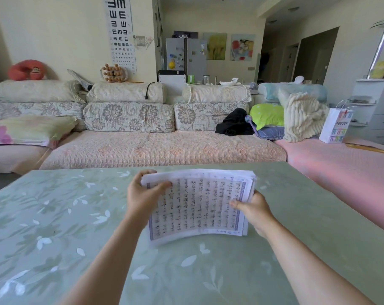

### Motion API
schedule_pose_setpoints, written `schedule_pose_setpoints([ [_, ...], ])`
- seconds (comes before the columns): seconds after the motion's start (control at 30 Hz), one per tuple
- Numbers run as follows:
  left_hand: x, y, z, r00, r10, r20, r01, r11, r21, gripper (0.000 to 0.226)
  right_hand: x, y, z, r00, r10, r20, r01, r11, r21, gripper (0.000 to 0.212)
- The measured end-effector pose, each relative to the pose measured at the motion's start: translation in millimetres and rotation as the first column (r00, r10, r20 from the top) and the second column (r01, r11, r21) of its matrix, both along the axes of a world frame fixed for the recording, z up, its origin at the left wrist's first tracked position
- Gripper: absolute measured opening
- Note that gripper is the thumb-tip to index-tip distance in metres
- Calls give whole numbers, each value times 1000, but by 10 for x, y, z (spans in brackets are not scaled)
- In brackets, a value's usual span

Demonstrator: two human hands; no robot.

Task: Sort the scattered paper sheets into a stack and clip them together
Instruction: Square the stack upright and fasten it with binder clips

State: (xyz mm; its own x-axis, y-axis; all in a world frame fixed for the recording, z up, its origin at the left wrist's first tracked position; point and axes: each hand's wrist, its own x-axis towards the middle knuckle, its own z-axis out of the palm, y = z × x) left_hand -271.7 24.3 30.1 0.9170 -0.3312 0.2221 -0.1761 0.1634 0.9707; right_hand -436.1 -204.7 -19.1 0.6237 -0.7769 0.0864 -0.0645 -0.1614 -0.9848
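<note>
Pinching paper stack point(197, 208), long axis left-right, left hand point(142, 198) and right hand point(256, 211).

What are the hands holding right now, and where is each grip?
Both hold the stack of paper sheets: the left hand grips its left edge near the far corner, the right hand its right edge, thumbs on the top sheet.

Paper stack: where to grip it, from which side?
Grip the paper stack by its two side edges, coming in from left and right, thumb on the printed face, fingers behind, as the left hand and right hand do. It stands tilted with its lower edge bowed at the table, so that edge looks blocked; the top edge is free for clipping.
</note>
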Motion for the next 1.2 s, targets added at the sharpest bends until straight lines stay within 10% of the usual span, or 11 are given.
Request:
schedule_pose_setpoints([
  [0.93, 68, -181, 17, 974, 148, -173, -166, 981, -95, 14, 34, 51, 43, 985, -95, 143, 99, 995, -22, 36],
  [1.07, 65, -113, 148, 951, 249, 185, -279, 948, 156, 33, 55, 33, 30, 987, -123, 103, 130, 990, -61, 33],
  [1.2, -126, -362, 401, 584, 36, 811, -579, 718, 386, 37, 79, 16, 54, 988, -105, 110, 112, 992, -62, 33],
])
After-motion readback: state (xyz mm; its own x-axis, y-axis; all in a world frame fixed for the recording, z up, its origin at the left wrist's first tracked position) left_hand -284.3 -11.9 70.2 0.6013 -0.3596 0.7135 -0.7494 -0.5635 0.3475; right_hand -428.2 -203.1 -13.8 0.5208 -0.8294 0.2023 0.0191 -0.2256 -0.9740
